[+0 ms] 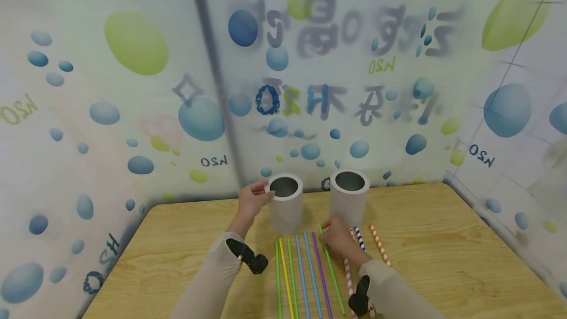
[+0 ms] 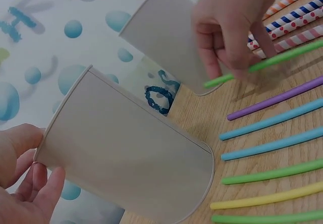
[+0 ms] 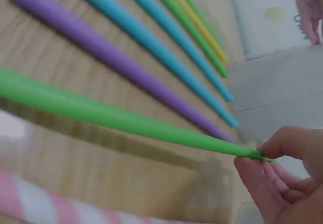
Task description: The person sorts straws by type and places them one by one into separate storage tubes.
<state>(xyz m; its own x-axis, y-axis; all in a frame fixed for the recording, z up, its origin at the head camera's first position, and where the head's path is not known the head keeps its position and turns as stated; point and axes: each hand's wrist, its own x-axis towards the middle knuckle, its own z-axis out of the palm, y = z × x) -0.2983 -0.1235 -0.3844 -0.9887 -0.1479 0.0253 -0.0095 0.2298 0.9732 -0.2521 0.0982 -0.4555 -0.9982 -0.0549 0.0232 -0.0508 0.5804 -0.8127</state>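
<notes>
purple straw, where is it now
In the head view, the purple straw lies just right of centre on the table, between a blue straw on its left and the green straw in the right hand.

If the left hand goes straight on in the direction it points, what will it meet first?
The left white container, as the left hand touches its rim; beyond that, depth is unclear.
</notes>
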